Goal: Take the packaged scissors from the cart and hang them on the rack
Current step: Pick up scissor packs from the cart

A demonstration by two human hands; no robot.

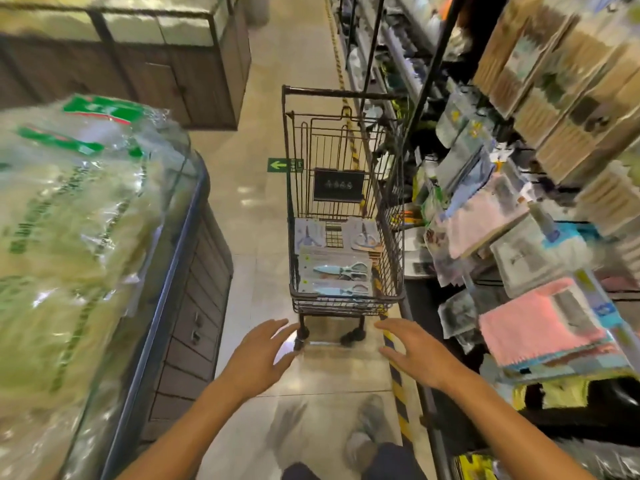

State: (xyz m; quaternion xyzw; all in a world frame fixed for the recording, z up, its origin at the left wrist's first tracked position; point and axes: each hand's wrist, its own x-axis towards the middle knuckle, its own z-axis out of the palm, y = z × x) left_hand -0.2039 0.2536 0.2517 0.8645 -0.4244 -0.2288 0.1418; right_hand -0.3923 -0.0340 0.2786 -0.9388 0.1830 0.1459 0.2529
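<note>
A dark wire shopping cart (394,237) stands in the aisle ahead of me. Several packaged scissors (336,270) lie flat in its basket, pale blue blades on grey cards; more packs lie further back (308,233). My left hand (259,355) and my right hand (415,355) reach forward below the cart's near end, fingers spread and straight, holding nothing and touching nothing. The rack (491,209) of hanging packaged goods runs along the right side of the aisle, close beside the cart.
A display bin (166,258) piled with clear plastic bags of pale goods fills the left. A wooden counter (194,84) stands at the back left. Yellow-black tape (398,382) marks the floor by the rack. My feet (367,427) show below.
</note>
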